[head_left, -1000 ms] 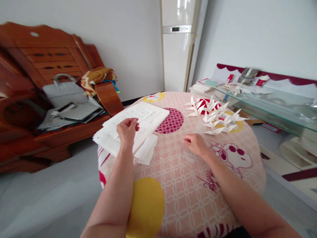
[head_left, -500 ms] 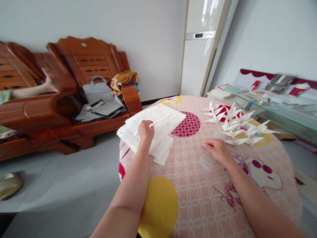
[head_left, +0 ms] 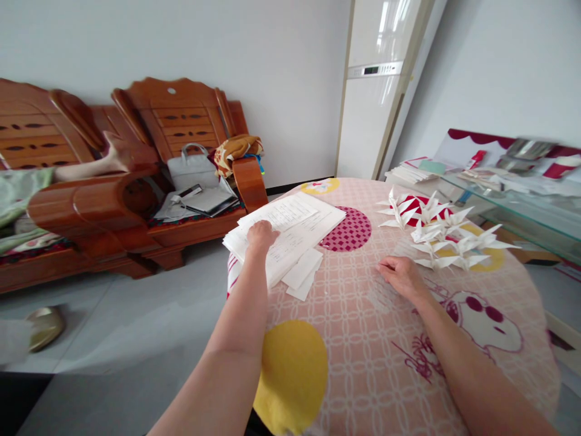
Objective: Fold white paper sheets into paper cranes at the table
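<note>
My left hand (head_left: 262, 236) lies on a stack of white paper sheets (head_left: 313, 225) with writing on them, at the table's far left. Its thumb sticks out to the right, apart from the other fingers, which are bent and partly hidden; I see nothing held in it. Two or more small white paper pieces (head_left: 302, 272) overlap the stack's near edge. My right hand (head_left: 402, 275) rests on the tablecloth with thumb and fingertips pressed together. Whether something small is between them is hidden. Just beyond it stand several folded white paper cranes (head_left: 436, 233).
A patterned pink cloth covers the round table (head_left: 354, 351). On the right is a glass shelf (head_left: 508, 197) with papers and metal bowls. Wooden armchairs (head_left: 181, 115) stand at the left, one holding a bag (head_left: 193, 169). Another person's foot (head_left: 118, 151) rests on an armchair.
My left hand has let go of a white paper piece and moved slightly left over the stack. The right hand stays in place. The view has shifted a little left.
</note>
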A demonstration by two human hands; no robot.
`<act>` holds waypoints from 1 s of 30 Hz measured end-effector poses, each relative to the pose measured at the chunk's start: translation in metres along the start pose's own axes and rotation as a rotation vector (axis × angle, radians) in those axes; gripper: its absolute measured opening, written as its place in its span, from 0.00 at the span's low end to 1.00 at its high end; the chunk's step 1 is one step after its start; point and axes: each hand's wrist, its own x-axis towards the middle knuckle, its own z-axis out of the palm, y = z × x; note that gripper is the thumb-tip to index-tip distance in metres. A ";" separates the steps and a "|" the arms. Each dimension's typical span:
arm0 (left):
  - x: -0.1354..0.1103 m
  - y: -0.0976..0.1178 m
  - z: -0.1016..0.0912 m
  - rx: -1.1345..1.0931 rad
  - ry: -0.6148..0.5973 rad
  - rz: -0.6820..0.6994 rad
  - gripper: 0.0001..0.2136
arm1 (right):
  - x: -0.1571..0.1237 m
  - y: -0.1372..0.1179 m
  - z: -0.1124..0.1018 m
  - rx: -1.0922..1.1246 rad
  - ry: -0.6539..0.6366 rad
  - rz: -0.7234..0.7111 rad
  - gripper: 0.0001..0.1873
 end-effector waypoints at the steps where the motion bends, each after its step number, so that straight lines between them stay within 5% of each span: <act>1: 0.002 -0.001 -0.003 0.012 -0.005 0.007 0.14 | 0.000 0.000 0.000 -0.002 -0.005 -0.001 0.17; 20: 0.008 0.005 -0.008 0.376 -0.108 0.478 0.16 | 0.001 -0.001 0.000 -0.013 -0.027 0.003 0.17; 30: -0.004 0.015 -0.016 0.426 -0.102 0.463 0.18 | 0.001 -0.002 -0.001 -0.020 -0.020 0.006 0.16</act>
